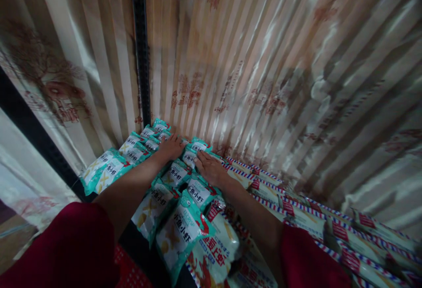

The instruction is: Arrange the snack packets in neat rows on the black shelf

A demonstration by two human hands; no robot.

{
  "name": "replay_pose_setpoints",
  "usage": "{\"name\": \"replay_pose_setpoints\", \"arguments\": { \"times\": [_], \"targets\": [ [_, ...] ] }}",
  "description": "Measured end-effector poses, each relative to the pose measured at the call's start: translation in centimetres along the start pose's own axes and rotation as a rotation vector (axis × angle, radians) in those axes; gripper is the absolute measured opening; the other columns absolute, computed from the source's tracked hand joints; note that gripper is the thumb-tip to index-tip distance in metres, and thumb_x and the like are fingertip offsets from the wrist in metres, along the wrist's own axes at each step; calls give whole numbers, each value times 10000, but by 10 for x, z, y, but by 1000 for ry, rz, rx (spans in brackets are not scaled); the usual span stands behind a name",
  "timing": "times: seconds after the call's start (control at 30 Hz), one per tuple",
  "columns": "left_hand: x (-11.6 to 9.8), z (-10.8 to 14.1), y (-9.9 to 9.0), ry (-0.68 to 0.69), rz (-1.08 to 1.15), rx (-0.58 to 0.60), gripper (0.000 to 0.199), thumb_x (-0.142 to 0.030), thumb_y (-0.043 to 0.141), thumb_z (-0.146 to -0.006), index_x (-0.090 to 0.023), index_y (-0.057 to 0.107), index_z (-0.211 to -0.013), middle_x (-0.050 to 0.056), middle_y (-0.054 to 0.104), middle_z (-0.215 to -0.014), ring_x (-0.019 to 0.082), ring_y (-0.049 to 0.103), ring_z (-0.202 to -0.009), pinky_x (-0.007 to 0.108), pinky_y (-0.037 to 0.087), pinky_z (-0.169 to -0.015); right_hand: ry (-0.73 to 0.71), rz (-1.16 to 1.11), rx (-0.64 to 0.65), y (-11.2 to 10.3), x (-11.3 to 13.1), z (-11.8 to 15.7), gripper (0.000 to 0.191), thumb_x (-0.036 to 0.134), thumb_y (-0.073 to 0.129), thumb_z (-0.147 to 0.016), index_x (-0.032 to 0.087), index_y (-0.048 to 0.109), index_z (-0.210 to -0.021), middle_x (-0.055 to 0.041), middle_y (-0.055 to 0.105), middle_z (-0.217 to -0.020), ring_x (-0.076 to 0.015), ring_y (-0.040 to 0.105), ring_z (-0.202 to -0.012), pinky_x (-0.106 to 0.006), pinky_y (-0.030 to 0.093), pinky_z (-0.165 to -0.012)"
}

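Glossy teal-and-white packets [175, 174] with dark lettering sit in rows, lower centre; left hand [171, 147] and right hand [210, 167] touch them, whether either grip grasps, I cannot tell.

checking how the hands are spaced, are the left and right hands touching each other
Apart. The head view shows a gap between the left hand and the right hand, with part of a teal-and-white bag visible there.

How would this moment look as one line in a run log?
left hand: on teal snack bags | right hand: on teal snack bags | to the right: striped-edge bags | behind: printed sheeting
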State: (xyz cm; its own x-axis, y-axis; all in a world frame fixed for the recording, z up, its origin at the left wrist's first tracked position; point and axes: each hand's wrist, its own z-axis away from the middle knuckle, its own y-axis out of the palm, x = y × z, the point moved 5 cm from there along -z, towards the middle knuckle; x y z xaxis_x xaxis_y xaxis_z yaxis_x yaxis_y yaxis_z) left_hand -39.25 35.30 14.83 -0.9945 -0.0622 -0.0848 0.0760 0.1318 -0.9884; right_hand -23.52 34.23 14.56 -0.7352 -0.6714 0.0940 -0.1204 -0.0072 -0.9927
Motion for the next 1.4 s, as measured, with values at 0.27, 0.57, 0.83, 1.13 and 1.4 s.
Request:
{"name": "replay_pose_setpoints", "arguments": {
  "times": [0.27, 0.57, 0.83, 1.13, 1.4],
  "targets": [
    [-36, -3, 2, 209, -4, 18, 454, -380, 211, -933, -239, 377, -1331, 92, 370, -1434, 230, 260, -1351, 554, 138, -1088, -44, 28, -2, 5, -1, 0, 538, 393, 165, -956, 98, 410, -1334, -162, 434, -1383, -226, 338, -1322, -421, 311, -1063],
    [-59, 4, 4, 308, -3, 42, 449, -336, 216, -935, -239, 344, -1354, 97, 259, -1488, 256, 199, -1372, 580, 158, -1067, 115, 65, -34, -19, -14, 11, 547, 436, 180, -952, 109, 391, -1337, -152, 377, -1425, -249, 303, -1336, -420, 278, -1069],
    [-82, 11, 11, 474, 9, 122, 367, -251, 290, -921, -231, 519, -1208, 68, 470, -1365, 202, 360, -1292, 473, 187, -1097, 80, 73, 70, -14, -22, 22, 494, 401, 153, -965, 172, 551, -1148, -124, 570, -1240, -243, 475, -1196, -495, 282, -1020],
    [-69, 30, -11, 395, 61, 11, 421, -323, 238, -941, -164, 482, -1245, 148, 399, -1397, 296, 294, -1327, 543, 279, -1031, -89, -169, -225, -40, -5, 46, 560, 399, 111, -964, 141, 561, -1176, -108, 583, -1241, -179, 474, -1213, -355, 349, -1046],
    [-79, 146, -55, 498, 175, -211, 415, -329, 255, -944, -174, 475, -1259, 95, 405, -1413, 212, 258, -1356, 480, 212, -1097, -48, -220, -259, -53, 35, 115, 543, 448, 191, -955, 149, 534, -1250, -106, 532, -1309, -222, 389, -1291, -465, 320, -1070]
  ]
}}
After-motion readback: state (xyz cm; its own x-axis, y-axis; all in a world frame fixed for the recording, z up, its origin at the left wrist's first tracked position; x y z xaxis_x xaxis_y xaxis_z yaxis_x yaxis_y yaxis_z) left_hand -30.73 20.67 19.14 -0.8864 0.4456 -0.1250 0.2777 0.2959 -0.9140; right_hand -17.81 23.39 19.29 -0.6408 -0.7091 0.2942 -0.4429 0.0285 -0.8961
